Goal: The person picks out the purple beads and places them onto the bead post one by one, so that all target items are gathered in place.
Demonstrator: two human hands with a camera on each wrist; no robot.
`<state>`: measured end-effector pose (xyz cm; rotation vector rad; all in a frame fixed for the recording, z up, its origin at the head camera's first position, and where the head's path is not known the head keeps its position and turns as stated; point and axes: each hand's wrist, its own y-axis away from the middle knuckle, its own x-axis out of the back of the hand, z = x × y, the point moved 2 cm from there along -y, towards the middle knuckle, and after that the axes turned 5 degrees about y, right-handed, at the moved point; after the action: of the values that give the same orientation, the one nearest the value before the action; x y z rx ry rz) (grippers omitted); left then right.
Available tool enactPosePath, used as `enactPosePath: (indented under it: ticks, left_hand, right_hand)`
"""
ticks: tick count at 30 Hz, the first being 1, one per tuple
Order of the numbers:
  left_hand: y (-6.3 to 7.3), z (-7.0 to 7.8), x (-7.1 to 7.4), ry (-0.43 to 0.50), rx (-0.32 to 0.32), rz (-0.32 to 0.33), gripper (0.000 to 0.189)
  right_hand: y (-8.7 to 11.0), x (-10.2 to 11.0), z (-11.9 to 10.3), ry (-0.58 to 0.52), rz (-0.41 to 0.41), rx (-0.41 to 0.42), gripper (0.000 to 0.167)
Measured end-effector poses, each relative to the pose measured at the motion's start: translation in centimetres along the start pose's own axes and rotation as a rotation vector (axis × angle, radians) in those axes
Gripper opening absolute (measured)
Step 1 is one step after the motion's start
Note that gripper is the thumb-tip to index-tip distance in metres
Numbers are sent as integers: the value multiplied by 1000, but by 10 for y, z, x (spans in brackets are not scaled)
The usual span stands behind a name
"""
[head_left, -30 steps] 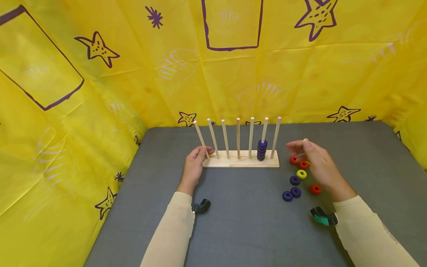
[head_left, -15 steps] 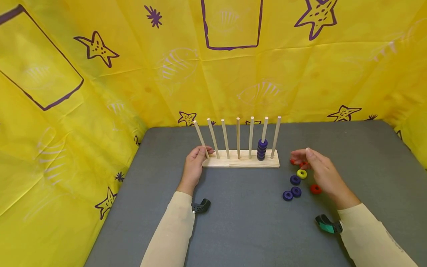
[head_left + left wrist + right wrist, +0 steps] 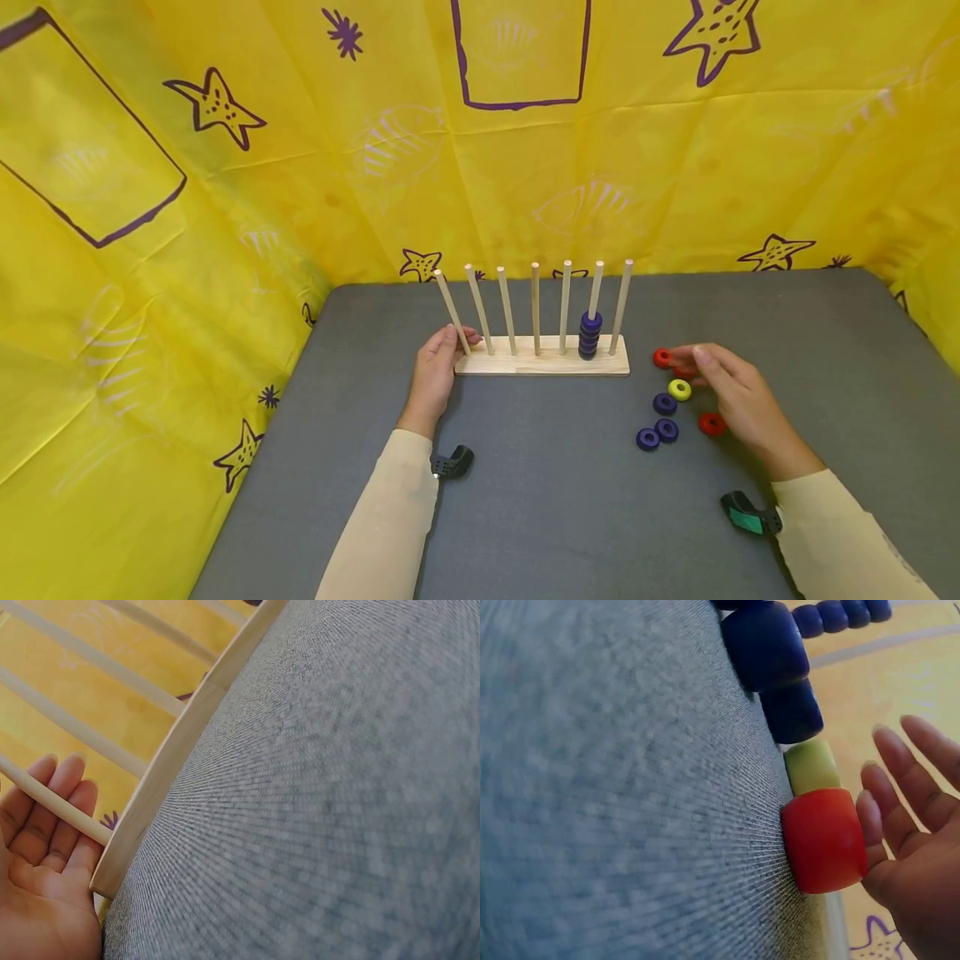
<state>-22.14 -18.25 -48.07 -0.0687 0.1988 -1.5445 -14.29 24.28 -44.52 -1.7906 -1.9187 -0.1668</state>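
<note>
A wooden peg rack (image 3: 542, 363) with several upright pegs stands on the grey table. Purple-blue rings (image 3: 589, 336) are stacked on its second peg from the right. At the rack's left end is my left hand (image 3: 437, 367), its relaxed fingers (image 3: 56, 802) behind the leftmost peg. My right hand (image 3: 731, 383) hovers over loose rings with fingers loosely extended and nothing held. Under its fingertips lies a partly covered red ring (image 3: 683, 372), with another red ring (image 3: 662, 358) just beyond. A yellow ring (image 3: 679, 390) and a third red ring (image 3: 825, 841) lie close to the palm.
Three blue rings lie nearer the body: one ring (image 3: 664, 404) below the yellow one, then a touching pair (image 3: 657, 435). A yellow patterned cloth (image 3: 495, 183) hangs behind the grey table (image 3: 540, 483) and along its sides.
My right hand has moved down and to the right, away from the rack, uncovering the far red ring. The left hand stays at the rack's left end.
</note>
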Motion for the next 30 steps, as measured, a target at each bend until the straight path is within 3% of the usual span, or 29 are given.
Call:
enactPosePath:
  ticks: [5,10,19,30]
  left_hand:
    - [-1,0,0,17,-10,-6,50]
    - [-1,0,0,11,-12,-8,50]
    - [-1,-2,1,4,-15,-11,50]
    - [-1,-1,0,35,-25,-7,49]
  right_hand:
    - [5,1,5,31,18,-32,32]
    - [10,1,13,76,-20,-68,30]
    - [12,-5,15,132,-39,-29,30]
    - [10,-11,26,276,-156,26,29]
